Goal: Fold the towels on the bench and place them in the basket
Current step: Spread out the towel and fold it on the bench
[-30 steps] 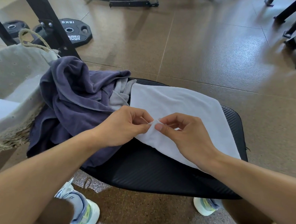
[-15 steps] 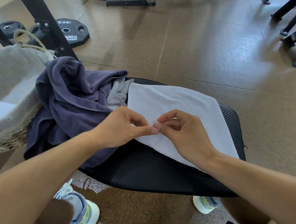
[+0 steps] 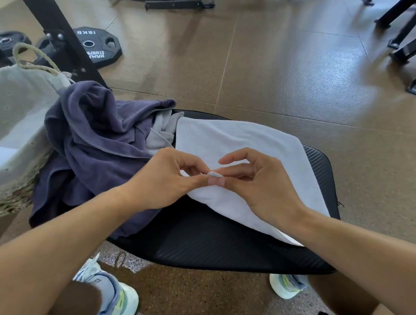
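- Dead centre, left hand (image 3: pixel 163 179) and right hand (image 3: pixel 256 184) meet, both pinching the near corner of the pale grey-white flat towel (image 3: pixel 239 144) on the padded black bench (image 3: pixel 209 241).
- Risk, I'd say: such a small pinch could slip and spoil the fold.
- At nine o'clock, the crumpled navy terry towel (image 3: pixel 94 137) waits unfolded; it could slide off the edge.
- Far left, the woven rope-handled basket (image 3: pixel 20 92).

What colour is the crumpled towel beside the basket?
Dark purplish blue towel, seen best in the head view.
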A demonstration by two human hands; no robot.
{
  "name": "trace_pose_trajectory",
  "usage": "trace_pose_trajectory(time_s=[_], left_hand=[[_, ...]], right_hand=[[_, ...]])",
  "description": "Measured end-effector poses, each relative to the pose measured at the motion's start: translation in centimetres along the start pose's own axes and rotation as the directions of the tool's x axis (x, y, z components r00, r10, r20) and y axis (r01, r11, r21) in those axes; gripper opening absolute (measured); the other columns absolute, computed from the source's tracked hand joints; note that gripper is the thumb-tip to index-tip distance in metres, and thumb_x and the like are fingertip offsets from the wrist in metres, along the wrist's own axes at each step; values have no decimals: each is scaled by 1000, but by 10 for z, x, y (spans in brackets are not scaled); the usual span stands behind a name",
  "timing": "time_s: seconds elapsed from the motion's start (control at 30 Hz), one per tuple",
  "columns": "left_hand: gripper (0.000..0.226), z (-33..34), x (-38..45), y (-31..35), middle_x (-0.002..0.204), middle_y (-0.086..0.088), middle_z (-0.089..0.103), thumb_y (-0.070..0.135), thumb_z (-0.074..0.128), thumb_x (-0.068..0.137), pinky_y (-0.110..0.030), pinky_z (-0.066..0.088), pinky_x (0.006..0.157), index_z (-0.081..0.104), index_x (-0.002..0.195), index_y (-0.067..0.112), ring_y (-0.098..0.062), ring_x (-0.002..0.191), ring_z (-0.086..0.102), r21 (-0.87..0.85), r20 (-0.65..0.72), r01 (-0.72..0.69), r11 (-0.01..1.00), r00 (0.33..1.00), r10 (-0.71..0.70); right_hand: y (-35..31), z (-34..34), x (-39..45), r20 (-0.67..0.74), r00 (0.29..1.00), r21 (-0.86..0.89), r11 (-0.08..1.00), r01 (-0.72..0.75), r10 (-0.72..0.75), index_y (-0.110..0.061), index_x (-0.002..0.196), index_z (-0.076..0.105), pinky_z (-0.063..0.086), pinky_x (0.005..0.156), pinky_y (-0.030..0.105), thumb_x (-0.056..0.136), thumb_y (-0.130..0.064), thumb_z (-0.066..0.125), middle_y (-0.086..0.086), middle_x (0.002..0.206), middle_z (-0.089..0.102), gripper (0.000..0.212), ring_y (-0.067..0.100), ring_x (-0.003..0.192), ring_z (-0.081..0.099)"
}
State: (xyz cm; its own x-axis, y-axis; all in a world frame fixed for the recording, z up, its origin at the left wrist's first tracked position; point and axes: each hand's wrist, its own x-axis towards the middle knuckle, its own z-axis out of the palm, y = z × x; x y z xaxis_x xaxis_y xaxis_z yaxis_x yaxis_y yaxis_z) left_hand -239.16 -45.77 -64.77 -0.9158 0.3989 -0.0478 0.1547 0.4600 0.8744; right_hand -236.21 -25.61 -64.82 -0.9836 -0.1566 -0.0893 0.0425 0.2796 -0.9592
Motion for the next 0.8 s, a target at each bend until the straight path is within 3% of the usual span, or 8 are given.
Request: trace_pose_trajectory(time_s=[0.1, 0.2, 0.37, 0.47, 0.57, 0.7, 0.8], left_hand=[[12, 1, 1, -2, 77, 3, 75, 29, 77, 85, -8, 41, 67, 78, 82, 18, 3, 68, 60, 7, -17, -15, 1000, 1000, 15], [6, -1, 5, -4, 73, 3, 71, 23, 76, 88, -13, 41, 66, 75, 83, 19, -1, 66, 56, -28, -162, 18, 999, 987, -22], [19, -12, 12, -12, 82, -11, 73, 44, 75, 85, -49, 54, 76, 73, 87, 26, -18, 69, 57, -189, -344, 88, 978, 927, -150], [16, -18, 13, -12, 86, -10, 75, 39, 73, 89, -63, 56, 81, 73, 90, 24, -23, 74, 63, -261, -391, 96, 961, 899, -196], [6, -24, 14, -7, 84, 2, 78, 30, 72, 93, -51, 57, 90, 74, 87, 27, -15, 80, 67, -267, -453, 58, 962, 873, -179], [8, -33, 17, 0, 71, 17, 71, 30, 71, 93, -20, 48, 69, 72, 85, 27, 1, 68, 59, -229, -571, -22, 973, 813, -117], [12, -40, 20, 6, 67, 18, 67, 29, 71, 93, -22, 45, 69, 72, 81, 29, 1, 64, 55, -296, -626, -60, 953, 766, -146]], right_hand=[[2, -4, 4, 12, 1000, -73, 997, 9, -8, -30, 97, 71, 57, 93, 34, 78, -19, 88, -12, 87, 79, 28, 6, 87, 74], [2, -14, 9, 61, 998, -245, 969, 10, 5, -36, 98, 70, 56, 89, 30, 75, -22, 89, -11, 88, 76, 33, 5, 85, 72], [-4, -45, 21, 84, 996, -554, 832, 32, 18, -39, 92, 68, 50, 89, 29, 79, -38, 83, -14, 95, 73, 21, 5, 94, 66], [-10, -71, 29, 0, 1000, -567, 824, -8, 10, -31, 86, 74, 44, 75, 22, 77, -41, 84, -17, 79, 70, 17, -4, 78, 62], [-14, -96, 35, -71, 997, -531, 845, -54, 19, -25, 76, 75, 41, 62, 23, 72, -44, 87, -8, 68, 69, 22, 0, 60, 55], [-21, -124, 35, -127, 992, -483, 873, -70, 9, -23, 71, 73, 43, 59, 24, 71, -36, 90, -3, 68, 70, 21, 3, 59, 56], [-22, -136, 36, -182, 983, -417, 908, -49, -31, -21, 70, 73, 42, 57, 18, 69, -30, 91, -13, 63, 68, 20, 0, 57, 55]])
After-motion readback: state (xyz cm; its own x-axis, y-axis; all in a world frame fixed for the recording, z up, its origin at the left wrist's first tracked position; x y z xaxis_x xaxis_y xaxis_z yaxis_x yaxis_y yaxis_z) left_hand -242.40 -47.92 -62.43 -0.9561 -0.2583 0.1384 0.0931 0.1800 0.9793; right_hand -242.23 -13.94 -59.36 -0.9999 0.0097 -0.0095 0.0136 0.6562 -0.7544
